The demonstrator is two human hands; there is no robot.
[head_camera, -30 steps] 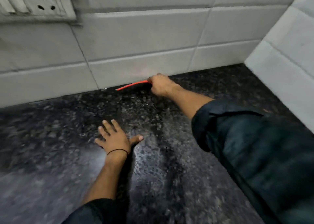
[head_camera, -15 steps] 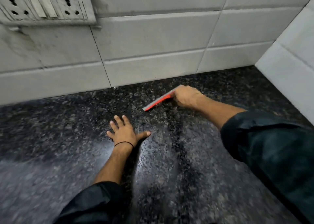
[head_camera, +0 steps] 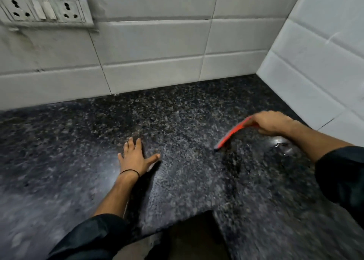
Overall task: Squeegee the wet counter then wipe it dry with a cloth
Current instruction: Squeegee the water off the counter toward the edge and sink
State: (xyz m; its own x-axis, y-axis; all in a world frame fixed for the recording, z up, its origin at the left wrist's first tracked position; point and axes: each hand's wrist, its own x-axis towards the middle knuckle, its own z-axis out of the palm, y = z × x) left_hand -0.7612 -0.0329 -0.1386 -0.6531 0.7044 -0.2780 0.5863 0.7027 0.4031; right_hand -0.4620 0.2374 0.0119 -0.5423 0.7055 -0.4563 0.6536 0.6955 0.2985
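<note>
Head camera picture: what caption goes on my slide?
Right hand drags red squeegee across wet counter.

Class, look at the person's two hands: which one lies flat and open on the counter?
The left hand, fingers spread on the counter; the right hand grips the red squeegee.

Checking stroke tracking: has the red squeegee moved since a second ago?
Yes. The squeegee in the right hand has come away from the back wall tiles, where it started, toward the counter's near edge and the side wall.
</note>
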